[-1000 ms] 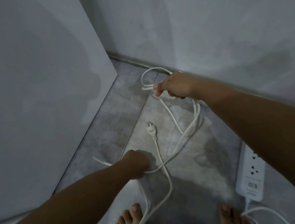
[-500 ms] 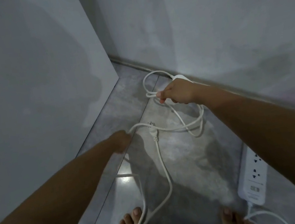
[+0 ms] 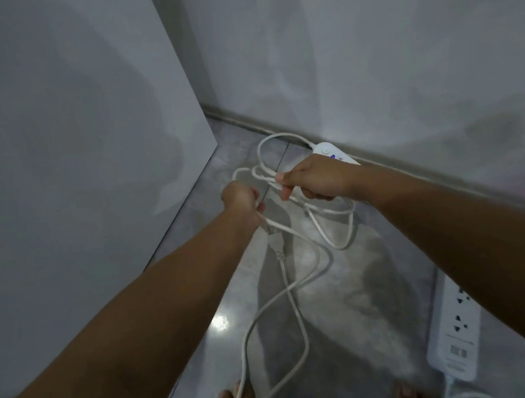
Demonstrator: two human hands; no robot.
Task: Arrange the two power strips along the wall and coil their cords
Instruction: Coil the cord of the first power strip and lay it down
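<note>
Light: dim, cool and grey overall.
Glare: one small bright spot on the floor [image 3: 220,322].
Shadows: a broad dark patch at the floor's near edge and soft smudges on the wall [image 3: 367,42].
Blur: the cord [image 3: 285,275] is slightly smeared and the forearms [image 3: 136,324] are soft.
Distortion: wide-angle bending towards the frame edges.

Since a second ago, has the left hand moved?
Yes. Gripping the cord, the left hand has gone toward the far power strip, nearly meeting the right hand.

You see a white cord [image 3: 293,301], a white far power strip [image 3: 333,153] with small blue marks, a white near power strip [image 3: 454,333] with dark slots and a black barcode, a mottled grey floor [image 3: 356,287] and a pale grey wall [image 3: 367,42].
</note>
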